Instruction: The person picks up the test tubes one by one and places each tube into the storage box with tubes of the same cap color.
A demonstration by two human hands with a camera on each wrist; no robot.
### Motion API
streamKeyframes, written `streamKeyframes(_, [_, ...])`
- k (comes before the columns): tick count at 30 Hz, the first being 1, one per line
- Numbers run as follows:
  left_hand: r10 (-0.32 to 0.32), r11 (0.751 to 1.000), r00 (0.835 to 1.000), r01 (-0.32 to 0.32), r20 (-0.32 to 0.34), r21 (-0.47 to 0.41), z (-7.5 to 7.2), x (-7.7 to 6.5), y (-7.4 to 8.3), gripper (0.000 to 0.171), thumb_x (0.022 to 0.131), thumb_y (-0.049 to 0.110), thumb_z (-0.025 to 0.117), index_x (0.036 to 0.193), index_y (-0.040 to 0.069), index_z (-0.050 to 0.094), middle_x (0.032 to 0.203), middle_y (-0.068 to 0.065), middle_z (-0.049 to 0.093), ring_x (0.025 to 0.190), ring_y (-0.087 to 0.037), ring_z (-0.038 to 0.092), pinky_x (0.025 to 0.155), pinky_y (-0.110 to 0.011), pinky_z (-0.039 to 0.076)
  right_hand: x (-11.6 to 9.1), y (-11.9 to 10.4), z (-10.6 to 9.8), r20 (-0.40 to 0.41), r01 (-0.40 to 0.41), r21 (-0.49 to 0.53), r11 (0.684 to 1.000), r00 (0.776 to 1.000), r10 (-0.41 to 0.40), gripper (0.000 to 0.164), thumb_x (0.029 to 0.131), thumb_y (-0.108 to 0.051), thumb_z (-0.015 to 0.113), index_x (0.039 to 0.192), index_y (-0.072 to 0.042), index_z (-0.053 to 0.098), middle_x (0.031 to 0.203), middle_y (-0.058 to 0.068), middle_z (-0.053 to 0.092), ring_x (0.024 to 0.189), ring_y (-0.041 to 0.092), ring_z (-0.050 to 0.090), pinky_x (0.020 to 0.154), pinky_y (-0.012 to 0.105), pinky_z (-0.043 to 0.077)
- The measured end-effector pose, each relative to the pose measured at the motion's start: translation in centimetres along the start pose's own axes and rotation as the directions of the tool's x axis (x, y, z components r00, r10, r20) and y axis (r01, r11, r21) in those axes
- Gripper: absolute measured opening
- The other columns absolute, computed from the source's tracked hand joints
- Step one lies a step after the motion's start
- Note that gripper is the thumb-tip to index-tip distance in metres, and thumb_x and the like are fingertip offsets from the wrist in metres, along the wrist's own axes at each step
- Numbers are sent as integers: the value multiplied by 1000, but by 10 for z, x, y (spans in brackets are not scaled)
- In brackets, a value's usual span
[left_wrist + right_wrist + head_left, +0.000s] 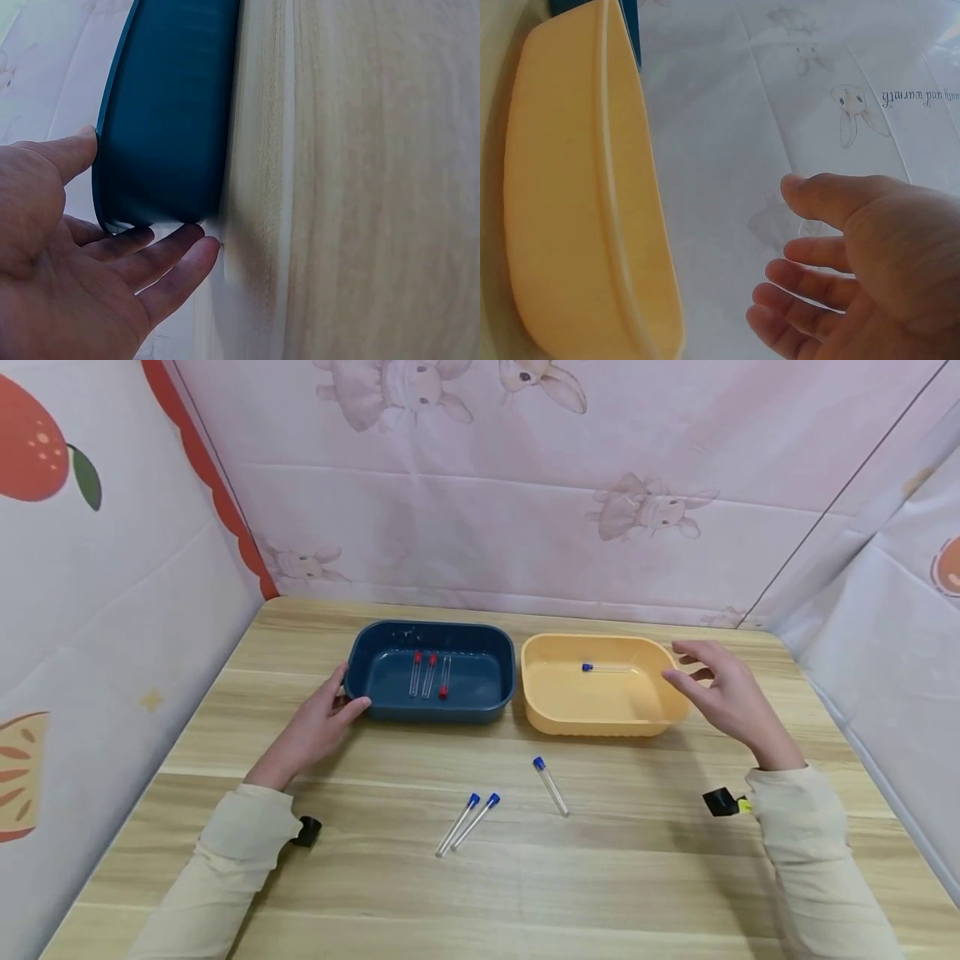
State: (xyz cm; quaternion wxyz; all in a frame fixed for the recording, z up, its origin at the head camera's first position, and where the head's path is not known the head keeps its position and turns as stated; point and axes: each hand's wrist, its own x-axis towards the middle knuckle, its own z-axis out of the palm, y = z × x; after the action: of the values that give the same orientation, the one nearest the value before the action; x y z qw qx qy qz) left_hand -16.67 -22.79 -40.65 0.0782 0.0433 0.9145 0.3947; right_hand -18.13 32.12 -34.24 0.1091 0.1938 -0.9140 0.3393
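Note:
My left hand (313, 727) is at the left end of a dark blue plastic basin (420, 714). In the left wrist view its thumb touches the rim and its loosely straight fingers lie along the end wall. Inside the basin are three clear test tubes with red caps (432, 659). By the right end of a yellow basin (585, 727) hovers my right hand (723, 693), fingers relaxed and holding nothing. The right wrist view shows a gap between these fingers and the yellow basin. One blue-capped test tube (587, 667) lies in the yellow basin.
On the wooden table (360, 877), in front of the basins, lie three more blue-capped tubes: one tube (551, 787) below the yellow basin, and a close pair (459, 825) nearer the middle. Printed cloth walls (487, 527) enclose the table at the back and both sides.

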Motion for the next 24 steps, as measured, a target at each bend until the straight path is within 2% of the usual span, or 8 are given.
streamKeyframes(5, [2,1000,1000,-2,-2,4,0,1,-1,82,110,43,48,166,6,0,166,-29,20,145,-47,36,117,-63,28,-8,9,-1,-20,-24,0,1000,1000,24,45,101,-12,69,139,8,58,135,28,58,113,39,57,84,10,44])
streamKeyframes(10, [2,1000,1000,-2,0,-1,0,1,-1,83,110,45,47,166,6,0,166,-29,20,145,-47,37,118,-62,28,-15,17,0,-42,-40,-1,999,998,40,44,100,-12,69,137,9,59,133,28,59,110,23,56,83,7,44])
streamKeyframes(12, [1,1000,1000,-1,-1,-2,0,2,-1,83,110,45,47,166,6,0,166,-29,19,146,-47,36,118,-62,28,-17,19,1,-47,-46,-2,999,998,46,44,100,-12,69,137,9,59,132,28,59,109,21,55,83,7,43])
streamKeyframes(17, [-9,1000,1000,9,2,-2,0,2,-2,83,110,44,48,166,7,-1,167,-28,18,146,-47,36,118,-62,28,-21,24,3,-46,-63,-17,998,997,62,44,101,-13,68,138,10,58,133,28,58,111,34,56,83,8,44])
streamKeyframes(24, [-4,1000,1000,4,4,7,1,2,-1,82,110,43,47,166,5,-1,168,-27,16,147,-47,35,117,-61,29,-27,33,7,-37,-70,-6,998,997,69,44,100,-9,69,137,12,57,136,30,55,112,41,57,81,7,44])
